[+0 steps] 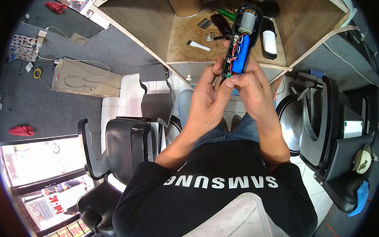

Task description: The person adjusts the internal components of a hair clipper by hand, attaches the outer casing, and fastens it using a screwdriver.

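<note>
Both my hands hold an opened hair clipper (230,63) over the front of the wooden shelf. Inside its black shell show a silver motor (246,22), a blue battery cell (241,53) and red and white wires along a small circuit board. My left hand (210,91) grips the lower left side, its thumb at the bottom end. On the lower right my right hand (256,89) closes round the shell, thumb beside the green part at the base. Behind the clipper lie a white-handled small tool (198,45), small metal parts (209,37) and a flat dark piece (205,23).
A black-and-white device (269,44) lies on the shelf's right, and a brown cylinder (183,3) stands at the back left. Wooden side walls flank the shelf. Black salon chairs (124,143) stand either side of me; a cardboard box (86,78) is at left.
</note>
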Demonstrator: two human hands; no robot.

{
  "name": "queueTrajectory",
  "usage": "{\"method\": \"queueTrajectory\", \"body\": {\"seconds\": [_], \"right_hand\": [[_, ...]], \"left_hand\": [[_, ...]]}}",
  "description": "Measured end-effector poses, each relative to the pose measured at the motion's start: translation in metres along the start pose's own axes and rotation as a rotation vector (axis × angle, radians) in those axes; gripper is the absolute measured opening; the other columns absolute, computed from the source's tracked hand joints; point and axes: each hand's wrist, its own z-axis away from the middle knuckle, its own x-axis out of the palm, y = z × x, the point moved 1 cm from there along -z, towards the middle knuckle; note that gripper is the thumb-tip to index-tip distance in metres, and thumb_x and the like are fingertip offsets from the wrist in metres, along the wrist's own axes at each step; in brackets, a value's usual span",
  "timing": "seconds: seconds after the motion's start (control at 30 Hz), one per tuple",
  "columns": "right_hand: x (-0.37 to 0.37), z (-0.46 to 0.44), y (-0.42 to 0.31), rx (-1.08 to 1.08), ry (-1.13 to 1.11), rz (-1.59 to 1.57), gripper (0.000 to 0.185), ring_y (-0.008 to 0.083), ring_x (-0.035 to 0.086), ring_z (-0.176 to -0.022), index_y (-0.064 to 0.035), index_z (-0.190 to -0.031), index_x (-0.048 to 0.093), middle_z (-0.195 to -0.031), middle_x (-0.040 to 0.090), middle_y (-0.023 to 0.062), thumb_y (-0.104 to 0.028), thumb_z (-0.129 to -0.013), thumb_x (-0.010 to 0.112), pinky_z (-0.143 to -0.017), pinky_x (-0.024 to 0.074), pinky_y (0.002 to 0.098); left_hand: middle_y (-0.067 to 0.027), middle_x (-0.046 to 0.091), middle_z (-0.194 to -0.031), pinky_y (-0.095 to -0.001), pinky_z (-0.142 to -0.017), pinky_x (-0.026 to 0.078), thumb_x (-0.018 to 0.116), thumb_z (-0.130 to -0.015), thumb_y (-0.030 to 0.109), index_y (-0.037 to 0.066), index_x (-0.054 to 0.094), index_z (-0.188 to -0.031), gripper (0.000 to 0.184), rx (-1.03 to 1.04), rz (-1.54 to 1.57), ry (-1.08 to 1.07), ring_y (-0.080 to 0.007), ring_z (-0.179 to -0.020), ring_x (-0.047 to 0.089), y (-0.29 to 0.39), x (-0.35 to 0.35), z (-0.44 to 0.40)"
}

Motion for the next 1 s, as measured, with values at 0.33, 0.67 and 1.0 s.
{"method": "queueTrajectory", "body": {"seconds": [0.33, 0.67, 1.0], "right_hand": [[0.000, -0.001, -0.003, -0.090, -0.042, -0.065, 0.052, 0.0157, 0.061, -0.086, 0.0009, -0.142, 0.047, -0.119, 0.066, 0.0118, 0.000, -0.090, 0.048, -0.072, 0.0539, 0.0315], [0.003, 0.000, -0.001, -0.143, -0.069, 0.006, 0.054, 0.0141, 0.060, -0.087, 0.0006, -0.147, 0.040, -0.121, 0.065, 0.0115, 0.004, -0.093, 0.047, -0.071, 0.0535, 0.0305], [0.005, 0.003, 0.001, -0.157, -0.062, 0.007, 0.053, 0.0131, 0.059, -0.087, 0.0006, -0.148, 0.039, -0.122, 0.064, 0.0109, 0.003, -0.095, 0.047, -0.072, 0.0529, 0.0299]], "left_hand": [[-0.0042, 0.064, -0.121, -0.0256, -0.081, 0.046, 0.055, -0.113, 0.020, -0.005, 0.044, -0.159, 0.054, -0.010, -0.078, -0.059, -0.0094, -0.091, 0.054, 0.006, -0.007, 0.002], [-0.0037, 0.066, -0.113, -0.0246, -0.078, 0.046, 0.054, -0.108, 0.013, -0.004, 0.051, -0.154, 0.049, 0.018, -0.111, 0.015, -0.0086, -0.087, 0.054, 0.002, -0.005, 0.002], [0.0002, 0.060, -0.107, -0.0227, -0.072, 0.043, 0.052, -0.109, 0.017, -0.003, 0.049, -0.154, 0.049, 0.056, -0.050, 0.053, -0.0060, -0.083, 0.049, 0.005, 0.004, 0.001]]}}
